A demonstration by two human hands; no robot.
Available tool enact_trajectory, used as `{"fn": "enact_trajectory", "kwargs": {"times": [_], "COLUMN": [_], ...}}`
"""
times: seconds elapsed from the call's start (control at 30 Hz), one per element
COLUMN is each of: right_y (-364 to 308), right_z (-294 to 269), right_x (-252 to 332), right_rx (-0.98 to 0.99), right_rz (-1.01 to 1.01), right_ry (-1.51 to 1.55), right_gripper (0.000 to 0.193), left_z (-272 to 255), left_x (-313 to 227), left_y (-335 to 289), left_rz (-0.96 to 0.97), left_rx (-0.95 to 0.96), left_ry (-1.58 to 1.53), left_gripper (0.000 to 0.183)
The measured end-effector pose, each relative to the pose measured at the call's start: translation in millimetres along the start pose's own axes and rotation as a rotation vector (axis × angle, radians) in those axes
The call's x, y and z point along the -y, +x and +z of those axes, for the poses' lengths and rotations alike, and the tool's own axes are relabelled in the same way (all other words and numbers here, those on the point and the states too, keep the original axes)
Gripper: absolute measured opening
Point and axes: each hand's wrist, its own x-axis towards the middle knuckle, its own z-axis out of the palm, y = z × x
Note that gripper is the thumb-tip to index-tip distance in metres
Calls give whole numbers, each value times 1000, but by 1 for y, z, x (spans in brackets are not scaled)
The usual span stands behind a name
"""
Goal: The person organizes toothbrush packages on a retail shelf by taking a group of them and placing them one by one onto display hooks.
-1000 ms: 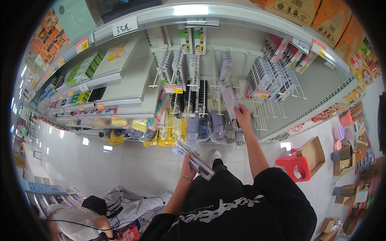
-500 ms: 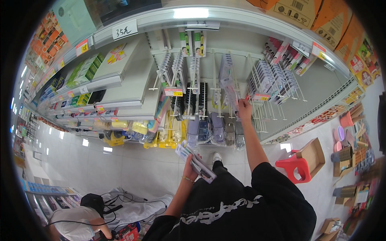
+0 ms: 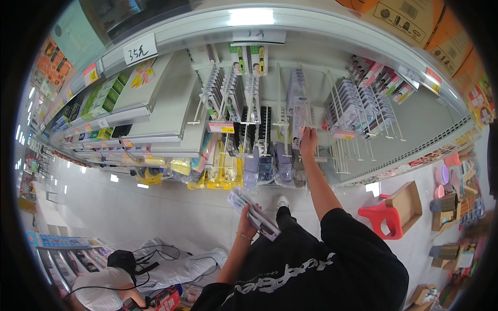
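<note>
My left hand (image 3: 248, 221), low and in front of my body, is closed round a stack of long, narrow blister packs (image 3: 267, 226) in clear and pale lilac packaging. My right hand (image 3: 309, 139) reaches up to the display, its fingers closed on the lower end of a long pale blister pack (image 3: 298, 118). That pack lies in line with the front of a row of similar packs (image 3: 297, 85) on a hook. Whether it hangs from the hook or is free of it, I cannot tell.
Hooks on both sides carry more carded packs (image 3: 358, 106). Below hang lilac and dark bagged goods (image 3: 284, 165) and yellow ones (image 3: 223, 173). Stepped shelves (image 3: 171, 116) stand left. A red stool (image 3: 381, 216) and an open cardboard box (image 3: 406, 207) are right; another person (image 3: 106, 284) is lower left.
My right hand has moved a little to the left with the pack, which now stands straighter below the hook row. My left hand still holds its stack.
</note>
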Motion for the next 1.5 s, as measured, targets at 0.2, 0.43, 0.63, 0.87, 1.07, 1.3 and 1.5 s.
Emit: {"fn": "enact_trajectory", "kwargs": {"times": [0.2, 0.43, 0.63, 0.87, 1.07, 1.3, 1.5], "right_y": [23, 69, 14, -180, -206, -143, -76], "right_z": [28, 30, 10, -61, -74, -93, -83], "right_x": [-4, -54, -64, -6, 40, 9, 51], "right_rx": [1, -24, -23, 867, 881, 558, 321], "right_rz": [-47, -273, -79, 651, 398, 141, -106], "right_ry": [-32, -473, -366, -57, -240, -386, -520], "right_gripper": [17, 22, 21, 28, 25, 25, 28], "left_z": [10, 24, 25, 40, 32, 49, 22], "left_x": [-7, -9, -6, 0, 5, 10, 11], "left_y": [11, 25, 27, 25, 31, 18, -1], "left_rz": [16, 13, 46, 127, -3, -39, -18], "left_rx": [-21, -2, -28, -59, 48, 21, -2], "left_ry": [-24, 6, 94, 193, 223, 113, 122], "left_gripper": [47, 47, 42, 39, 39, 33, 34]}}
